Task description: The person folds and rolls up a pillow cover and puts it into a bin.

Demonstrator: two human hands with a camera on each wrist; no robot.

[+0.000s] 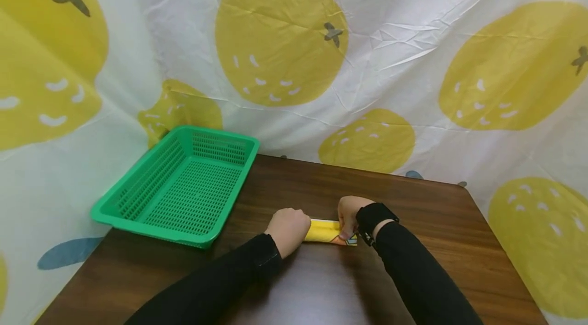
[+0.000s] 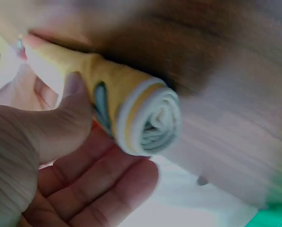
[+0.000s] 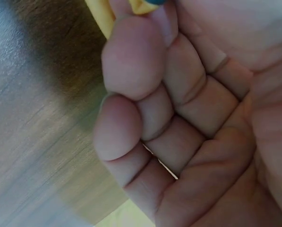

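Observation:
A yellow cloth rolled into a tube (image 1: 323, 231) lies across the table in front of me, with a patch of orange and blue print near its right end. At its left end, my left hand (image 1: 288, 229) holds the roll between thumb and fingers. The left wrist view shows that end of the rolled cloth (image 2: 126, 94) as a spiral of white layers. My right hand (image 1: 352, 214) pinches the cloth near its right end, other fingers curled in. Only a bit of yellow cloth (image 3: 99, 18) shows in the right wrist view; the pinch itself is mostly hidden there.
A green plastic basket (image 1: 247, 172) with slotted walls stands on the left part of the brown wooden table (image 1: 436, 223). Behind the table hangs a white sheet (image 1: 184, 34) printed with yellow fruit. A black band (image 1: 374, 216) circles the right wrist.

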